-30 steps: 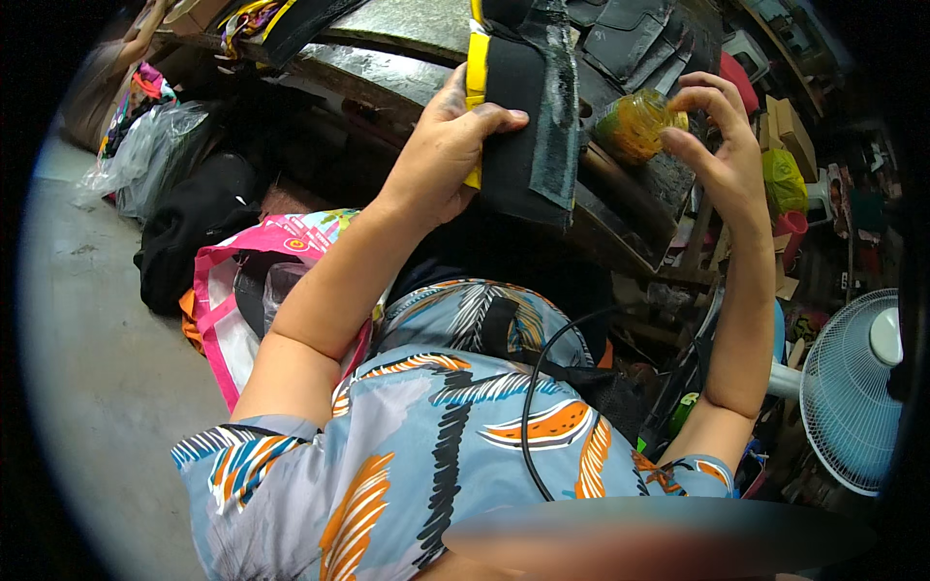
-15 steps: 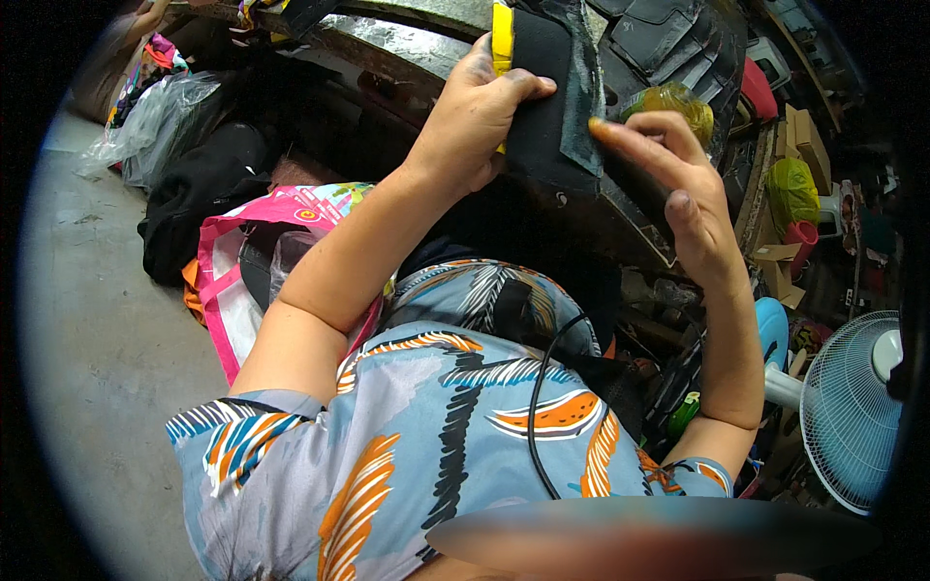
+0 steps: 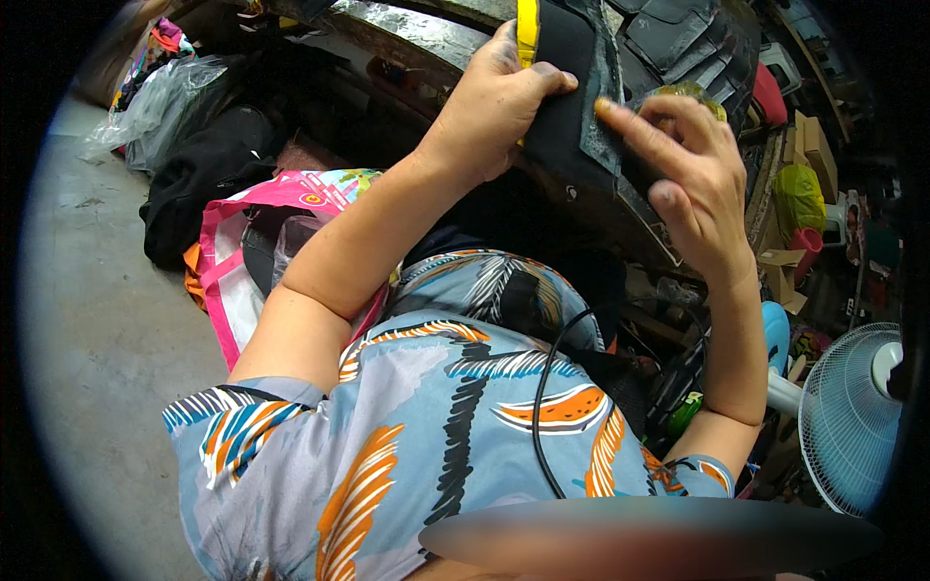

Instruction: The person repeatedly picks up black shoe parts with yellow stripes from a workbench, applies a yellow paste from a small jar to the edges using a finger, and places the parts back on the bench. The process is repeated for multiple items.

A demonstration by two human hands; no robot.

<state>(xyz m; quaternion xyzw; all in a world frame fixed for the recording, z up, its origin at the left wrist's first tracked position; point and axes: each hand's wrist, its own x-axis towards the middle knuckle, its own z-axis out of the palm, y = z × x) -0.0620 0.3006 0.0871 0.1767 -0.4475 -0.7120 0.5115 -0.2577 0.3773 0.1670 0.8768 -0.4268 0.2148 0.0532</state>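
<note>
The person's left hand [image 3: 499,107] grips a black panel [image 3: 562,92] in the upper middle of the frame, its thumb laid across the front face and pointing right, most of its fingers hidden behind. The panel's long axis runs up and down the frame with a slight lean, so that the near end, at the bottom, sits farther right than the upper part; that near end points down the frame, and the upper end runs to the frame's top edge. A yellow strip [image 3: 527,29] follows the panel's left long side, while a rough grey strip [image 3: 597,136] follows the right one, both roughly in line with the long axis. The right hand [image 3: 693,174], just right of the panel, grasps nothing: its index finger reaches up and left, the orange-stained tip at the grey strip, the other fingers loosely bent; how firmly the tip presses cannot be told. Partly hidden behind these fingers is a jar [image 3: 693,90] with yellowish contents. Flat black pieces [image 3: 678,44] lie overlapping in the upper right, and a worn tabletop [image 3: 407,34] stretches along the top of the frame; whether the panel touches it is unclear. A pink-edged bag [image 3: 295,189] stands left of centre, with a clear plastic bag [image 3: 170,111] in the upper left and a fan [image 3: 848,416] at the lower right.
</note>
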